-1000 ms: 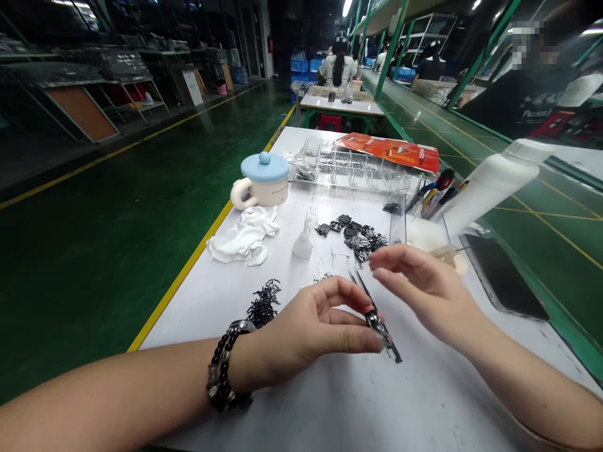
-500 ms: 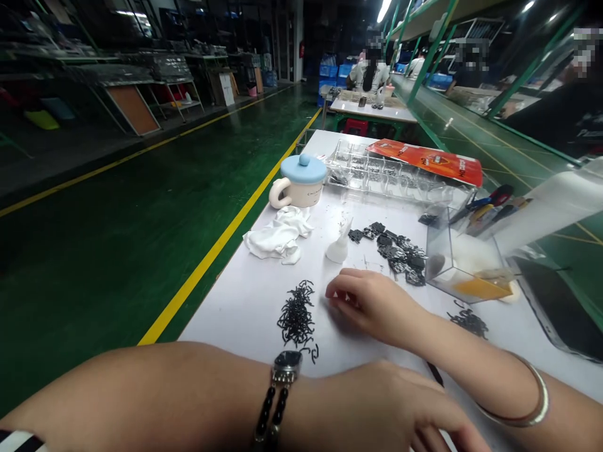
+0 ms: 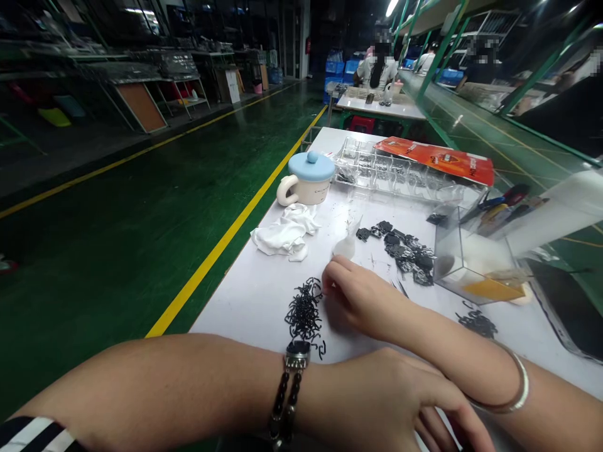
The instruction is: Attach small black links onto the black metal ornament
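Note:
My right hand [image 3: 353, 289], a silver bangle on its forearm, is just right of a pile of small black curved pieces [image 3: 304, 311]. Its fingers are curled down with their tips close together at the pile's edge; anything in them is hidden. Along the lower edge of the view lies my left hand [image 3: 400, 402], with a watch [image 3: 298, 355] and black beads at the wrist. Its fingers are bent and partly cut off by the frame, so whatever they grip is out of sight. Behind the right hand stands a small translucent squeeze bulb [image 3: 345, 247].
A crumpled white cloth [image 3: 287, 233] and a lidded mug [image 3: 308, 182] are at left. Black flat parts [image 3: 407, 254] lie right of the bulb. Beyond are a clear compartment tray [image 3: 377, 172], an orange-red packet [image 3: 438, 158] and a clear pen box [image 3: 461, 263]. People sit farther off.
My right hand has shifted left, closer to the black pile, and its fingers have drawn together. The left hand has barely moved; the view has swung slightly left.

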The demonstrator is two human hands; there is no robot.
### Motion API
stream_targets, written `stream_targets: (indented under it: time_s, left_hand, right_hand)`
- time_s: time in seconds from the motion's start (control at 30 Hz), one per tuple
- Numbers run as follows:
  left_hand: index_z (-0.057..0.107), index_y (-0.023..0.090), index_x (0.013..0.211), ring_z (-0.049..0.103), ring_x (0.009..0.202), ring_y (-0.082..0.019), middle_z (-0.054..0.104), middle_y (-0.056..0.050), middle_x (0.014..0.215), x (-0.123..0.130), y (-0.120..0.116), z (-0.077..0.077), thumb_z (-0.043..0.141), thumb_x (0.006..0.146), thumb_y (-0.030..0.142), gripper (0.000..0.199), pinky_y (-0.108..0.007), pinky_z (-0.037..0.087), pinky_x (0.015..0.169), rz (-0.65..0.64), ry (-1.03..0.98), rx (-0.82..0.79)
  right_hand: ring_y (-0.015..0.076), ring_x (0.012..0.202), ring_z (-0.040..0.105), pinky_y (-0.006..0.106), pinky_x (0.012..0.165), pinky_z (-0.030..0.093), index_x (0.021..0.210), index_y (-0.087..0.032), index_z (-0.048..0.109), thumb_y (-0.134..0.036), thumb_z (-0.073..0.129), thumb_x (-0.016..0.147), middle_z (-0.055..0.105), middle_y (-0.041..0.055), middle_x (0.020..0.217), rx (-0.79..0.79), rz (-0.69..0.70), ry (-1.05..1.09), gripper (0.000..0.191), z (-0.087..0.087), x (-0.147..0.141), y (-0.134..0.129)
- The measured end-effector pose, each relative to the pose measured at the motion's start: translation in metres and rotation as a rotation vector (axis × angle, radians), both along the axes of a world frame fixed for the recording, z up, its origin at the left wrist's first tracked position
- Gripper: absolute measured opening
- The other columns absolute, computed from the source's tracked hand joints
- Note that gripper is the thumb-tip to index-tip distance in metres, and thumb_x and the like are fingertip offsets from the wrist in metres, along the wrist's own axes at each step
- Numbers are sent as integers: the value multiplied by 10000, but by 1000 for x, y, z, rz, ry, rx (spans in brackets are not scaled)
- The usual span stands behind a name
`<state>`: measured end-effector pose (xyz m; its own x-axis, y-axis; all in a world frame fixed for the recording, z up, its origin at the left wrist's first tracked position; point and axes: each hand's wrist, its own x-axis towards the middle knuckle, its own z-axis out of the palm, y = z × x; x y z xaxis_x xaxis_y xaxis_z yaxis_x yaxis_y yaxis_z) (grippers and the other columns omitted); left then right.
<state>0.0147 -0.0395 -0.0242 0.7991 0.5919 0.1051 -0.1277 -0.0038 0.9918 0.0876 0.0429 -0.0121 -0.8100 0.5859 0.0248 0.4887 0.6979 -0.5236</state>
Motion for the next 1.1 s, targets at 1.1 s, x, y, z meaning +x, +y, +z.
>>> stream_targets:
  time_s: [1.1]
  left_hand:
    - [637, 146, 949, 641, 749, -81, 687, -8, 786, -11, 27, 24, 763, 672, 131, 305, -201, 471, 742, 143, -83, -806]
  right_hand:
    - [113, 642, 579, 199, 537, 510, 747, -243, 650, -172, 682, 729, 577, 13, 706, -74, -397, 723, 80, 32, 115, -62]
